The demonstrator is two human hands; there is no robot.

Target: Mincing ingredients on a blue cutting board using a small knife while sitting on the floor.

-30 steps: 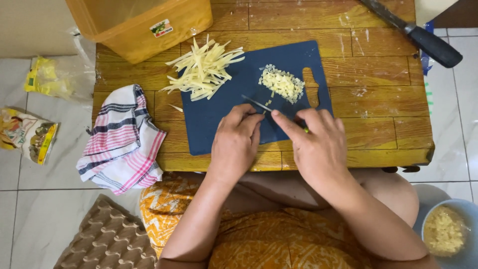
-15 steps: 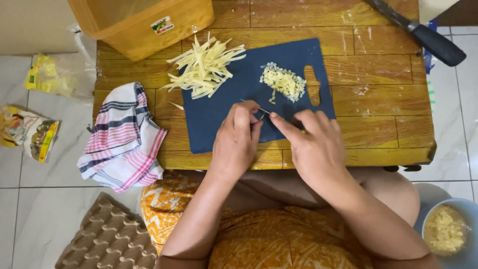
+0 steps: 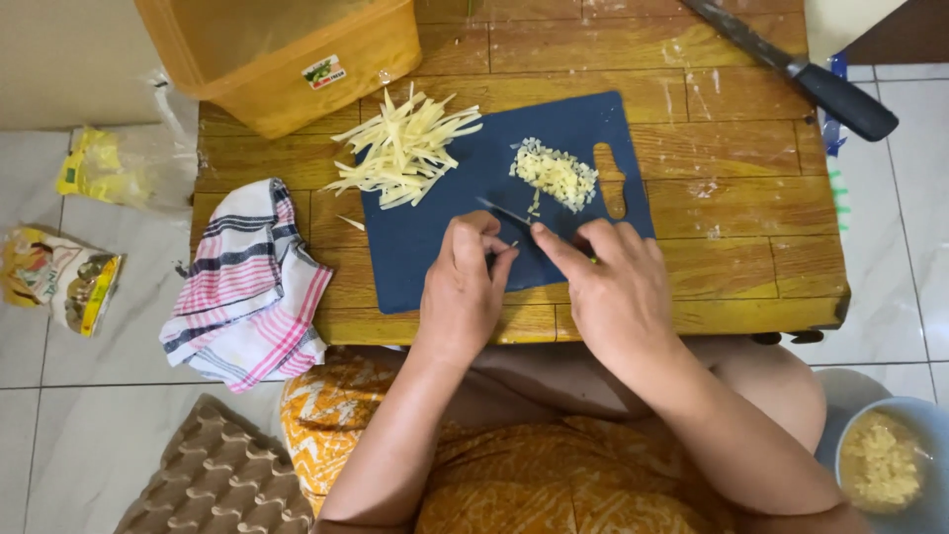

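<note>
Knife: small blade (image 3: 504, 212) lies on the dark blue board (image 3: 425, 257), just ahead of both hands; its handle is hidden in the right hand.
Table: low wooden top (image 3: 732, 198) carries the board, a yellow tub (image 3: 297, 59) at the far left corner and a big dark-handled knife (image 3: 791, 69) at the far right.
Board: long side runs left to right; both hands rest over its near edge.
Cloth: striped towel (image 3: 247, 287) hangs off the table's left side, well apart from the hands.
Strips: pale pile (image 3: 405, 148) at the board's far left, beyond the left hand.
Mince: small chopped heap (image 3: 554, 173) at the far right, beyond the right hand and just past the blade tip's line.
Blade axis: slants from far-left tip back toward the right hand.
Right hand: (image 3: 613, 287) closed around the knife handle, forefinger stretched along it.
Left hand: (image 3: 465, 282) curled, fingertips (image 3: 499, 252) pinched by the blade; whether they hold a piece I cannot tell.
Nearer hand: left fingertips sit closest to the blade's middle.
</note>
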